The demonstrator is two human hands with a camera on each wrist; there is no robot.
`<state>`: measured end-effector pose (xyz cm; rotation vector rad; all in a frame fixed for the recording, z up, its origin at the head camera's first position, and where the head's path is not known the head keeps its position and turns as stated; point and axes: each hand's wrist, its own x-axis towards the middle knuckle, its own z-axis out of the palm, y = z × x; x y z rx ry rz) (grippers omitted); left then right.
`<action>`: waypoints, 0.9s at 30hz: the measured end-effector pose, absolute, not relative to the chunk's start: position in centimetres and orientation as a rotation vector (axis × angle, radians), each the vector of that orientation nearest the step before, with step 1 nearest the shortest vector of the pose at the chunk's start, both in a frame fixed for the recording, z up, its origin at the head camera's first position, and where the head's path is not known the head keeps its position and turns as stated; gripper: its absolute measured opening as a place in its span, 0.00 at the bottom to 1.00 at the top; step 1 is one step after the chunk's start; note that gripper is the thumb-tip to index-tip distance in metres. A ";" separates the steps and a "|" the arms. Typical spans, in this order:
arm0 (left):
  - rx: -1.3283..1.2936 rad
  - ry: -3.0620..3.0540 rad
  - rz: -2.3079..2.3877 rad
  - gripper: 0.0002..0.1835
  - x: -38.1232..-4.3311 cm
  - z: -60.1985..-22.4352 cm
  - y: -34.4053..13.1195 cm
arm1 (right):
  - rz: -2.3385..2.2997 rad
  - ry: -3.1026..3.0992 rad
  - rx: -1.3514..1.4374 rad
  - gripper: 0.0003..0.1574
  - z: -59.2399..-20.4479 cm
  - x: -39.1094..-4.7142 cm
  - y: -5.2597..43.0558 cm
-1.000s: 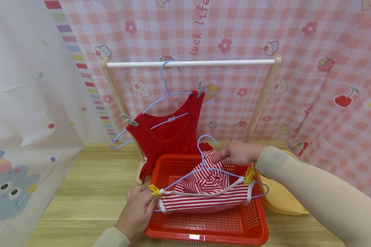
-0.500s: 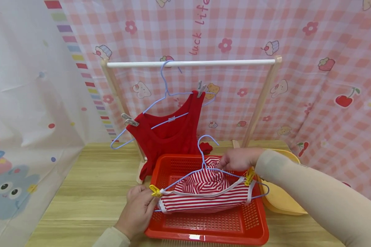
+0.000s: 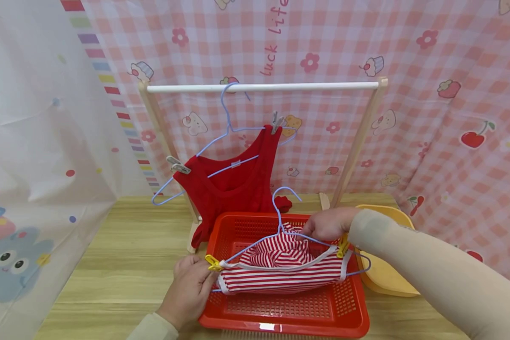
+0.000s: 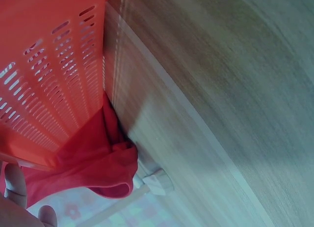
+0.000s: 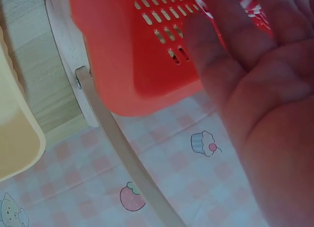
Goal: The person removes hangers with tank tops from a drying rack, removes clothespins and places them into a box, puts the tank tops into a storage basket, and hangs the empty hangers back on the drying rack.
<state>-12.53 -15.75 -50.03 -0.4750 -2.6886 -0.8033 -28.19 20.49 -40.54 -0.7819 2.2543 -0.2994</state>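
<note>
A red-and-white striped garment (image 3: 280, 280) with pale edging lies over the red basket (image 3: 280, 311), its upper part bunched. Yellow clothespins (image 3: 214, 263) fasten its two ends to a light-blue wire hanger (image 3: 255, 244), whose hook points up. My left hand (image 3: 190, 289) pinches the hanger's left end beside one pin, over the basket's left rim. My right hand (image 3: 329, 224) reaches past the hanger's right arm. Its fingertips press on the bunched striped cloth; in the right wrist view its fingers (image 5: 235, 30) look fairly straight and their tips are partly out of frame.
A red tank top (image 3: 233, 189) hangs by grey clothespins (image 3: 276, 123) from another blue hanger (image 3: 228, 113) on the rack's white bar (image 3: 306, 87). To the right of the basket sits a yellow basin (image 3: 386, 271), partly behind my right arm. A wooden table (image 3: 123, 264) carries everything.
My right hand has moved slightly down and toward the basket, and the top of the bunched striped cloth has sunk below the hanger's neck. My left hand has stayed put.
</note>
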 end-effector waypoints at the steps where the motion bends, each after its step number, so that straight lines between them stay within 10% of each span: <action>1: -0.479 -2.683 -0.799 0.05 -12.5 -50.0 -15.7 | -0.304 2.265 -0.774 0.21 -40.5 -28.2 20.6; 27: -0.465 -2.678 -0.795 0.04 -12.3 -49.9 -15.7 | -0.732 2.688 -0.609 0.18 -39.0 -26.2 23.4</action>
